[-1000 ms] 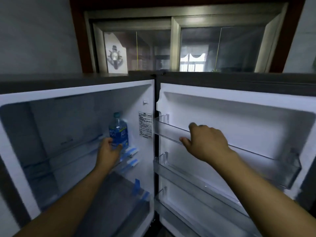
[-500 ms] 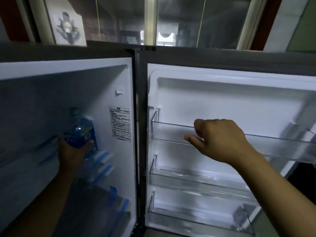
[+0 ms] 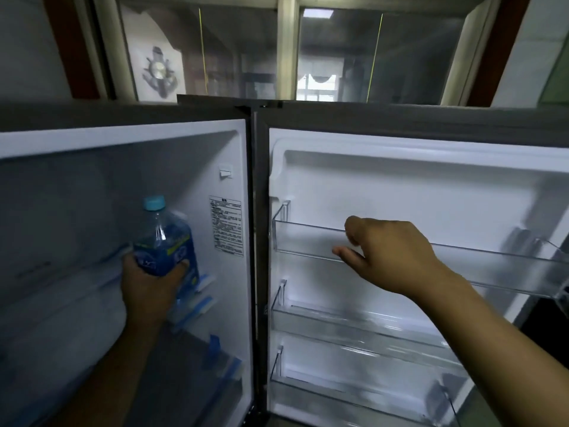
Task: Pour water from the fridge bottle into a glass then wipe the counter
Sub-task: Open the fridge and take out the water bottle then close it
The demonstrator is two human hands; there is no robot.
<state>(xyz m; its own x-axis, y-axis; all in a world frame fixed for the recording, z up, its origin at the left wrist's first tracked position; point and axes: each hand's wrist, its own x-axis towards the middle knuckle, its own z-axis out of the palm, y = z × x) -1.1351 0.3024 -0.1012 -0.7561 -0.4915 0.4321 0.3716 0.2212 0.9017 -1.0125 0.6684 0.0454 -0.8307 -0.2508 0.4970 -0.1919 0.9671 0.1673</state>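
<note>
The bottle (image 3: 164,238) stands near-upright, cap uppermost, inside the fridge (image 3: 77,195), close to its right wall. The left hand (image 3: 147,288) grips its lower body from the front, so the likely extraction path runs straight toward the person. The right hand (image 3: 391,251), well apart, holds the rim of the upper door shelf (image 3: 492,260).

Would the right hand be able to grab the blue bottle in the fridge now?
Probably not straight away. The right hand grips the top door shelf, and the fridge wall stands between it and the bottle, which the left hand holds.
</note>
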